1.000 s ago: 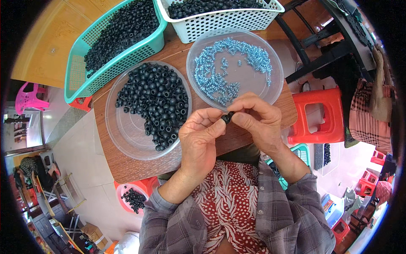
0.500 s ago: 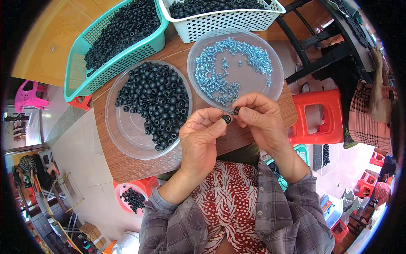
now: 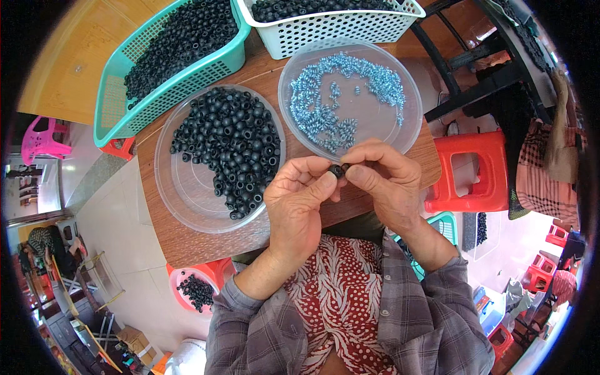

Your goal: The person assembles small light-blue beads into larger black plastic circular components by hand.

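Note:
Between the thumb and fingers of my left hand (image 3: 294,203) is a round black hollow plastic piece (image 3: 336,170). My right hand (image 3: 389,187) pinches a smaller dark piece (image 3: 346,167), mostly hidden by the fingertips, right against the round one. Both hands meet above the table's near edge. A clear round tub (image 3: 170,197) on the left holds many similar black pieces (image 3: 234,144). Just beyond my fingers, another clear tub (image 3: 381,128) contains small shiny blue-silver springs (image 3: 325,122).
A teal basket (image 3: 172,87) and a white basket (image 3: 337,34), both with black parts, stand at the back of the wooden table (image 3: 187,240). Red stools (image 3: 465,200) are at the right, and a pink bowl (image 3: 181,294) of black parts sits low left.
My right hand has moved left, bringing the small dark piece from beside the round black piece up against it. The left hand has stayed nearly in place.

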The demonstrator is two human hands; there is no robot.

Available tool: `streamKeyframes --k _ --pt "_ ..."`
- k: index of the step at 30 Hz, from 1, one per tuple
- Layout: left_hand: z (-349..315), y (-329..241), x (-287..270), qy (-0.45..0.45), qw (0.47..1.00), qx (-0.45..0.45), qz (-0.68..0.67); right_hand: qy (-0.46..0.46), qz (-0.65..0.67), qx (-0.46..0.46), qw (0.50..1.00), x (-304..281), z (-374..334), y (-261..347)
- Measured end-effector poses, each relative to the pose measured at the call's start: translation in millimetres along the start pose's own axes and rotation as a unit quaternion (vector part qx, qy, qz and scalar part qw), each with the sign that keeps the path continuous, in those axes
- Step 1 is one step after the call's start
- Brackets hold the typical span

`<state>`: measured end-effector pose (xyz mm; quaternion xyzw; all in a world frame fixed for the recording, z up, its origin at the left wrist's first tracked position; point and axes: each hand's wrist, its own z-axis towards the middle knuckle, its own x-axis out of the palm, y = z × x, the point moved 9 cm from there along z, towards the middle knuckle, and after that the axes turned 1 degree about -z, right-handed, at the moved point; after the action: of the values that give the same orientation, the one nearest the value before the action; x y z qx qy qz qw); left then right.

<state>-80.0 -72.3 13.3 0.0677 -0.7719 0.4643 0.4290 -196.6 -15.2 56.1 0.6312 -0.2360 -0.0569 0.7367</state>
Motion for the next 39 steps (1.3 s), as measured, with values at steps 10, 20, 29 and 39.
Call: streamKeyframes --k 10,20,29,39 --pt "-1.1 3.1 0.4 -0.001 1.0 0.0 0.017 -0.022 -0.283 -0.186 0.941 0.1 -6.3 22.8" --pt "-5.6 0.6 -4.1 -0.061 0.998 0.005 0.001 -0.021 -0.449 -0.364 0.816 25.9 -26.9 41.0" --pt "-8.5 7.0 -2.3 -0.045 0.998 -0.03 -0.013 -0.027 -0.48 -0.397 0.781 28.4 -32.9 44.2" --pt "-9.6 8.0 4.6 -0.046 0.998 -0.052 -0.002 0.0 -0.486 -0.476 0.733 35.8 -42.4 51.6"
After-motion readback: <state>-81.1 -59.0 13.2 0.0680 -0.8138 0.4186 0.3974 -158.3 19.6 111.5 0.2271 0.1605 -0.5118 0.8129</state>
